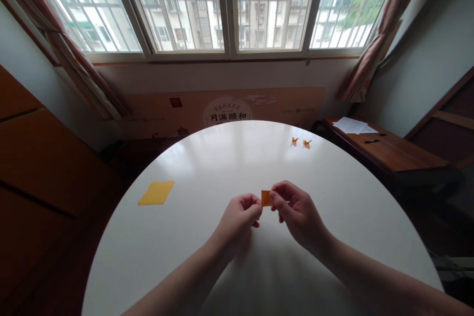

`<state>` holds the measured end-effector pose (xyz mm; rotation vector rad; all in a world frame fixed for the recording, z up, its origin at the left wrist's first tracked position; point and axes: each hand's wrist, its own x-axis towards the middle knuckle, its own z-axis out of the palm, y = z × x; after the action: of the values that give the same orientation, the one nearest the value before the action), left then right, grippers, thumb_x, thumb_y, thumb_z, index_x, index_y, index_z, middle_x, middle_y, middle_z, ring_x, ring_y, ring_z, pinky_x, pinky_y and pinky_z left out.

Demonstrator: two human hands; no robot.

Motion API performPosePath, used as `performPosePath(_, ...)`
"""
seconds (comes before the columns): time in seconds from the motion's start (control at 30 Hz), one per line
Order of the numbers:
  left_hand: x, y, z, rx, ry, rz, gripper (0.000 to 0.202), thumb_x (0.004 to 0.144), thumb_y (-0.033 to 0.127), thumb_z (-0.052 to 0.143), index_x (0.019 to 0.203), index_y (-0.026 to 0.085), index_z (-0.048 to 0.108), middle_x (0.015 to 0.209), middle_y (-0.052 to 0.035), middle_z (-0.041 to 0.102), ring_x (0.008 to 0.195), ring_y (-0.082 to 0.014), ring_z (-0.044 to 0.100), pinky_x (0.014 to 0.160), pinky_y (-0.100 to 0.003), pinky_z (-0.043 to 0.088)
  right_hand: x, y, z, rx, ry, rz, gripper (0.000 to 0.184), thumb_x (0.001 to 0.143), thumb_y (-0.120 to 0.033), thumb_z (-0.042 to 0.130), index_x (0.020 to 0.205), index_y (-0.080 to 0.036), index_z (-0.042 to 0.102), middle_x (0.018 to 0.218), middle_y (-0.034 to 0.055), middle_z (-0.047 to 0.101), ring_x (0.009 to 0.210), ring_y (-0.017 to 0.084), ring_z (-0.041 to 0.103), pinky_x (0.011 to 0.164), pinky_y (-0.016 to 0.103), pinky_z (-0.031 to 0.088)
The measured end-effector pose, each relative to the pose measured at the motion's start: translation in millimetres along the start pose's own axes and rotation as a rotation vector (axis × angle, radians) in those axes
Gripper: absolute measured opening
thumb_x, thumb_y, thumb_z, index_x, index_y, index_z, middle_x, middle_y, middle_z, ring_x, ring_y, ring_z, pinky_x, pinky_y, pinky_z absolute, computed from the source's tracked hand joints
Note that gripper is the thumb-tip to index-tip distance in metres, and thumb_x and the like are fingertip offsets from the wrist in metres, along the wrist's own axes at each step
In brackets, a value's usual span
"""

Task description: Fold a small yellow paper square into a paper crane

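Observation:
Between my two hands is a small folded piece of orange paper (265,198), held just above the white round table (177,256). My right hand (294,207) pinches its right side between thumb and fingers. My left hand (242,212) is closed, with thumb and forefinger pressed together at the paper's lower left corner. The fingers partly cover the paper's edges. Two small folded orange paper cranes (294,141) stand near the table's far right edge. A stack of square yellow-orange paper (156,193) lies flat on the left side of the table.
Beyond the table's far edge, a printed panel (296,101) leans under the barred window. On the right is a lower wooden side table (403,150) with white papers (353,125) and a dark pen-like item (372,141). A wooden cabinet (44,168) stands at left.

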<state>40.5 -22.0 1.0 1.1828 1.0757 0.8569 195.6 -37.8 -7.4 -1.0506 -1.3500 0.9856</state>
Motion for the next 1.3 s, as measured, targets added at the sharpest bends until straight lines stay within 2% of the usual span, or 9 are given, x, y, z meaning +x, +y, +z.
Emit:
performPosePath(0.13, 0.1, 4.9, -4.4, 0.048, 0.009, 0.031, 0.008, 0.068, 0.024, 0.059, 0.067, 0.017, 0.055, 0.061, 0.0031, 0.048, 0.060, -0.0118, 0.045, 0.059, -0.026, 0.041, 7.8, -0.6, -8.2, 0.093, 0.043, 0.066, 0.024, 0.091, -0.043, 0.064, 0.086, -0.020, 0.059, 0.073, 0.0006, 0.061, 0.062, 0.015, 0.061, 0.041, 0.021, 0.045)
performPosePath(0.27, 0.1, 9.8, -11.2, 0.146, 0.003, 0.199, 0.022, 0.077, 0.035, 0.067, 0.087, 0.016, 0.065, 0.078, -0.0031, 0.062, 0.070, -0.0157, 0.054, 0.062, -0.028, 0.044, 12.4, -2.7, -16.0, 0.093, -0.109, 0.179, 0.026, 0.088, -0.042, 0.068, 0.084, -0.017, 0.061, 0.072, 0.0018, 0.065, 0.061, 0.016, 0.064, 0.042, 0.021, 0.045)
performPosePath(0.37, -0.3, 10.7, -13.3, 0.185, -0.060, 0.219, 0.031, 0.080, 0.039, 0.071, 0.098, 0.015, 0.067, 0.086, -0.0077, 0.069, 0.077, -0.0191, 0.061, 0.064, -0.029, 0.046, 11.7, -4.2, -17.5, 0.078, -0.224, 0.196, 0.026, 0.087, -0.042, 0.070, 0.083, -0.016, 0.064, 0.072, 0.0027, 0.066, 0.064, 0.016, 0.064, 0.044, 0.021, 0.046)
performPosePath(0.5, -1.0, 10.7, -10.4, 0.117, -0.076, 0.147, 0.025, 0.079, 0.037, 0.073, 0.085, 0.013, 0.068, 0.078, -0.0086, 0.072, 0.070, -0.0177, 0.062, 0.059, -0.027, 0.046, 10.3, -4.0, -15.7, 0.114, -0.280, 0.218, 0.029, 0.087, -0.044, 0.070, 0.083, -0.016, 0.065, 0.073, 0.0040, 0.067, 0.068, 0.016, 0.063, 0.047, 0.021, 0.047)
performPosePath(0.63, -3.1, 12.6, -6.8, -0.048, 0.022, 0.065, 0.023, 0.075, 0.034, 0.075, 0.080, 0.014, 0.066, 0.068, -0.0028, 0.066, 0.059, -0.0119, 0.054, 0.054, -0.024, 0.045, 9.5, -0.6, -13.6, 0.158, -0.269, 0.240, 0.030, 0.084, -0.045, 0.074, 0.094, -0.017, 0.066, 0.081, 0.0042, 0.067, 0.073, 0.017, 0.063, 0.047, 0.021, 0.048)
performPosePath(0.77, -6.3, 14.0, -4.3, -0.174, 0.085, 0.016, 0.021, 0.070, 0.030, 0.075, 0.076, 0.016, 0.060, 0.071, -0.0017, 0.063, 0.066, -0.0136, 0.056, 0.052, -0.022, 0.046, 7.6, 1.0, -11.5, 0.137, -0.274, 0.221, 0.029, 0.084, -0.044, 0.075, 0.095, -0.017, 0.068, 0.079, 0.0029, 0.065, 0.070, 0.016, 0.060, 0.046, 0.021, 0.048)
performPosePath(0.87, -8.7, 14.5, -2.2, -0.156, 0.062, 0.002, 0.018, 0.069, 0.026, 0.071, 0.071, 0.017, 0.055, 0.074, -0.0031, 0.063, 0.072, -0.0162, 0.058, 0.052, -0.022, 0.047, 6.7, -1.9, -10.4, 0.159, -0.233, 0.221, 0.029, 0.086, -0.045, 0.072, 0.090, -0.016, 0.067, 0.079, 0.0037, 0.067, 0.068, 0.015, 0.061, 0.046, 0.021, 0.048)
performPosePath(1.0, -10.2, 15.2, -1.5, -0.083, -0.006, -0.032, 0.019, 0.070, 0.027, 0.071, 0.070, 0.018, 0.054, 0.071, -0.0021, 0.061, 0.070, -0.0157, 0.057, 0.052, -0.022, 0.046, 6.6, -6.9, -10.6, 0.175, -0.192, 0.258, 0.029, 0.086, -0.045, 0.071, 0.086, -0.016, 0.066, 0.076, 0.0033, 0.067, 0.064, 0.015, 0.061, 0.044, 0.021, 0.047)
performPosePath(1.3, -7.9, 13.7, -4.8, -0.030, 0.004, -0.007, 0.027, 0.073, 0.038, 0.074, 0.071, 0.015, 0.061, 0.067, -0.0015, 0.058, 0.063, -0.0129, 0.051, 0.049, -0.021, 0.044, 4.1, -8.7, -11.8, 0.193, -0.179, 0.245, 0.030, 0.085, -0.044, 0.073, 0.078, -0.017, 0.061, 0.058, -0.0029, 0.061, 0.049, 0.010, 0.055, 0.039, 0.018, 0.044)
